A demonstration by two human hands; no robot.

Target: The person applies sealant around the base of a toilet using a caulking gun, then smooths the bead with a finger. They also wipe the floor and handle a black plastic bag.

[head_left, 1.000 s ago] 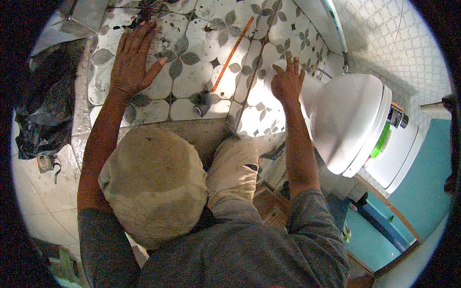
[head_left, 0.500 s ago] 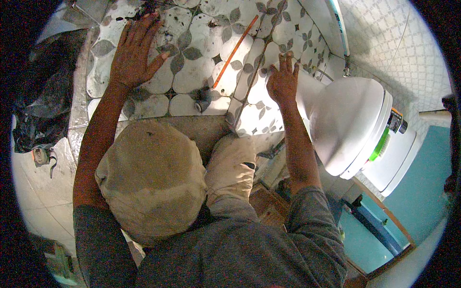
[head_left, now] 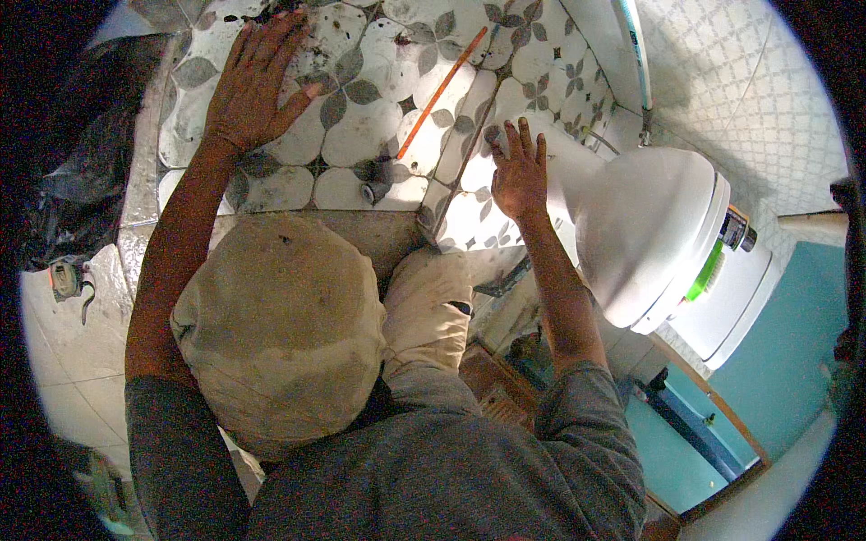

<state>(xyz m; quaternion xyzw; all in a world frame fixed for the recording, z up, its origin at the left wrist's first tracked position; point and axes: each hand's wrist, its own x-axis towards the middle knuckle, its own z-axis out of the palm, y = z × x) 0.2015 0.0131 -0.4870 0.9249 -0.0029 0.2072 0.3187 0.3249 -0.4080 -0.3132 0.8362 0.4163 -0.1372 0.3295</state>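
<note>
Head view: two hands press flat on leaf-patterned floor tiles. The left hand (head_left: 255,83) lies spread on one tile (head_left: 361,135); the right hand (head_left: 519,171), fingers together, rests on a second tile (head_left: 469,221). One orange pencil (head_left: 442,90) lies between them. A small cap-like piece (head_left: 368,191), perhaps a spacer, sits nearer the right hand. One white toilet (head_left: 649,234) stands right of it.

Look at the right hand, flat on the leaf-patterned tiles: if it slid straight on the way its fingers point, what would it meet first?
The right hand would probably cross more leaf-patterned tiles before reaching the orange pencil, though depth is unclear.
</note>
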